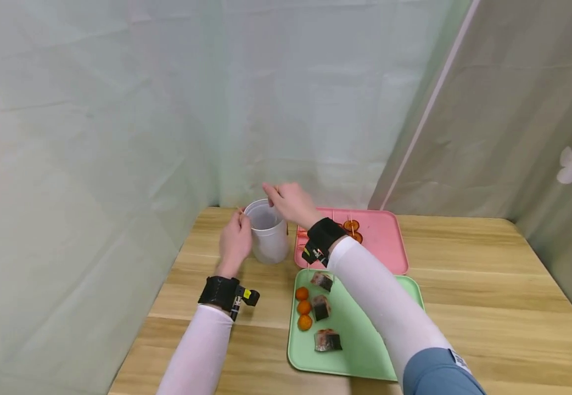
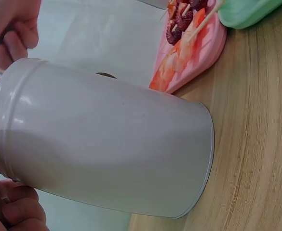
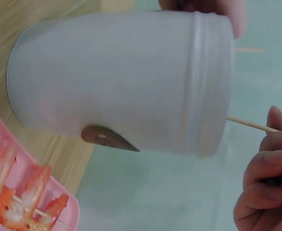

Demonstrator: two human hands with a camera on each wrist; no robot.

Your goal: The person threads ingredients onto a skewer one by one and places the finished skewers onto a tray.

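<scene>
A white plastic cup (image 1: 266, 236) (image 2: 107, 144) (image 3: 112, 82) stands on the wooden table (image 1: 464, 296) at the back left. My left hand (image 1: 235, 241) (image 2: 15, 211) lies against the cup's left side with its fingers curled near the rim. Above the rim, my right hand (image 1: 291, 202) (image 3: 266, 183) pinches a thin wooden skewer (image 3: 251, 125) that points into the cup's mouth. A second skewer tip (image 3: 249, 49) shows beside the left hand's fingertip. I cannot see inside the cup from the wrist views.
A pink tray (image 1: 385, 241) behind the right forearm holds shrimp skewers (image 3: 15, 192) (image 2: 179, 53) and orange slices (image 1: 351, 226). A green tray (image 1: 360, 340) in front carries orange balls (image 1: 304, 307) and dark-wrapped pieces (image 1: 321, 307). Curtains close in the back and sides.
</scene>
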